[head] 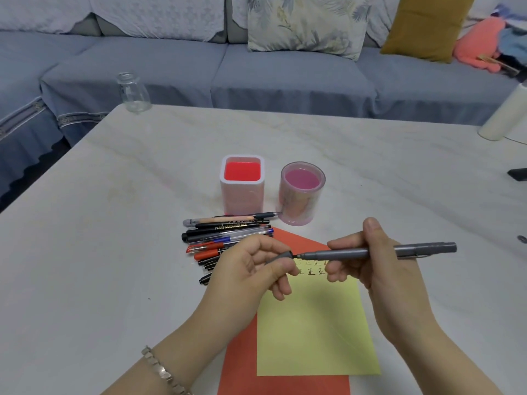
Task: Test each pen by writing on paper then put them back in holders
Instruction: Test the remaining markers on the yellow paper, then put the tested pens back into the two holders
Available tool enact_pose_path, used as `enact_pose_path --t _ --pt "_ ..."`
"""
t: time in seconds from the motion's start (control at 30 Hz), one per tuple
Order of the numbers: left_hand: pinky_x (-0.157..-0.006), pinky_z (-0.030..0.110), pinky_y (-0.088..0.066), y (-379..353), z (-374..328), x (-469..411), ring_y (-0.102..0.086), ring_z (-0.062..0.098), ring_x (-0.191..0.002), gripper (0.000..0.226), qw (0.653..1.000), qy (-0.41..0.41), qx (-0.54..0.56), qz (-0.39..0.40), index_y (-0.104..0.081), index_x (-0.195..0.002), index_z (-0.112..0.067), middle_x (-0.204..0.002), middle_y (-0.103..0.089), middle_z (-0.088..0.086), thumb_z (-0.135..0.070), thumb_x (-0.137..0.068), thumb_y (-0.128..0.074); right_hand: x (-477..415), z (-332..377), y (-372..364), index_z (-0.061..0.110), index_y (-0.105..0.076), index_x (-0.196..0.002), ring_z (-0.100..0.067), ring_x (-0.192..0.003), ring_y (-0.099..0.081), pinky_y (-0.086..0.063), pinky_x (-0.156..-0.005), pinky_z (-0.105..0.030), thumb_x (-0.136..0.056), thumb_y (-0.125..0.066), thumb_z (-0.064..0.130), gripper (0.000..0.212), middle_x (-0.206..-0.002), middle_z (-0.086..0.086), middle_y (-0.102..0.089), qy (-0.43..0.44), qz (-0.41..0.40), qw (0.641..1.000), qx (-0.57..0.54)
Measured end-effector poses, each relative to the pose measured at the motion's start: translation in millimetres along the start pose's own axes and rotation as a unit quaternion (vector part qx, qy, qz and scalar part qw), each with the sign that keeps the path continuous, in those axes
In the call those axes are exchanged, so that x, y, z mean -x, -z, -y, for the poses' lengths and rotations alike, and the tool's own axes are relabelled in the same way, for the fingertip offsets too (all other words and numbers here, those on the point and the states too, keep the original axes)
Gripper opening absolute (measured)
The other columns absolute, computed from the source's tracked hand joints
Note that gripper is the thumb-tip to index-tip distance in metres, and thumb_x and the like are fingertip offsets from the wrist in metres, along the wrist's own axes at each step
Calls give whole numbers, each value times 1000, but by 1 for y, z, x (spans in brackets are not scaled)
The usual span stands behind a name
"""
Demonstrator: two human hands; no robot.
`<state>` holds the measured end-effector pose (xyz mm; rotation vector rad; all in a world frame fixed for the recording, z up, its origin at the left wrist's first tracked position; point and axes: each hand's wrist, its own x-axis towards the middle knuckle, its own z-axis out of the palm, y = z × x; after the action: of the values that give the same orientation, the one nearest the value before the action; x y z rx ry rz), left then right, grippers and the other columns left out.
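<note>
My right hand (379, 260) holds a grey pen (376, 252) level above the paper, tip pointing left. My left hand (256, 269) pinches the pen's grey cap (281, 256) just off the tip. Below them lies a yellow sheet (313, 329) with two rows of written marks near its top, on a red sheet (245, 360). Several pens (225, 232) lie in a pile left of the paper. Behind the pile stand a square holder (241, 192) with a red inside and a round pink holder (302, 201), both with no pens in them.
A glass jar (132, 92) stands at the white table's far left corner. A white cylinder (504, 115) leans at the far right, with a dark object (517, 174) at the right edge. A blue sofa with cushions (305, 24) runs behind the table.
</note>
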<state>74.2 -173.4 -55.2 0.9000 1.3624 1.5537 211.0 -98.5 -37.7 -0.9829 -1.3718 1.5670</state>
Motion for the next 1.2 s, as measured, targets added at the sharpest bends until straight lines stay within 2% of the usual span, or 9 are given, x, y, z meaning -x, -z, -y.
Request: enact_pose_path --t 0.3,0.47,0.63,0.7,0.77,0.87,1.0,1.1,1.2 --pt "-47 20 -45 -9 -6 -10 -54 12 -44 13 999 -18 -24 40 -59 -79 -6 -60 -65 4 4 -75 -67 -9 10 5 11 -68 -55 -19 -43 -56 -46 -47 -22 -86 -51 41 46 -47 -14 -61 8 19 1000 13" --pt "-54 11 -41 -19 -14 -14 -54 5 -46 24 985 -92 -134 56 -60 -75 -26 -49 -58 -3 -4 -81 -66 -15 12 4 11 -53 -50 -19 -40 -48 -42 -42 -20 -92 -37 6 46 -42 -13 -52 10 -3 1000 -27" --pt "-58 10 -41 -26 -21 -39 -56 0 -53 16 959 -124 -228 115 -58 -73 -37 -53 -58 -15 -23 -81 -63 -30 26 16 15 -51 -47 -13 -39 -46 -39 -42 -15 -90 -41 9 45 -40 -7 -49 45 -16 998 30" --pt "-67 17 -45 -25 -28 -62 -57 1 -67 9 927 -125 -315 162 -60 -77 -28 -67 -63 -13 -32 -85 -58 -37 31 21 18 -46 -50 -5 -38 -38 -30 -40 -10 -85 -51 23 36 -39 0 -43 70 7 989 131" --pt "-91 23 -41 -19 -25 -94 -55 8 -99 28 894 -125 -411 130 -61 -107 -19 -107 -63 -4 -39 -90 -54 -44 32 25 17 -43 -56 -5 -38 -34 -25 -40 -11 -85 -62 21 35 -41 5 -37 84 5 977 194" --pt "-106 19 -17 -12 -11 -140 -24 16 -136 81 872 -68 -484 37 -22 -144 -11 -149 -26 4 -44 -83 -63 -66 37 30 14 -54 -62 -5 -46 -43 -30 -44 -11 -79 -69 15 23 -48 7 -50 108 -37 965 235" --pt "-110 25 -17 -17 12 -165 -16 18 -140 99 861 -11 -507 44 -9 -147 -8 -153 -18 6 -38 -77 -72 -109 35 22 20 -67 -71 -3 -66 -61 -45 -64 -17 -87 -57 28 22 -68 5 -69 96 -49 963 245" --pt "-108 24 -22 -18 23 -165 -23 17 -138 99 877 -22 -480 20 -12 -147 -10 -151 -23 4 -36 -74 -73 -140 20 9 13 -59 -73 -7 -60 -57 -38 -52 -8 -87 -58 26 20 -65 1 -63 88 -48 952 290" --pt "-108 25 -23 -20 28 -160 -25 18 -136 99 878 -44 -477 14 -15 -146 -9 -150 -26 4 -37 -73 -75 -157 -3 2 14 -59 -71 -10 -59 -55 -39 -51 -10 -82 -67 23 17 -63 5 -60 76 -14 932 355"
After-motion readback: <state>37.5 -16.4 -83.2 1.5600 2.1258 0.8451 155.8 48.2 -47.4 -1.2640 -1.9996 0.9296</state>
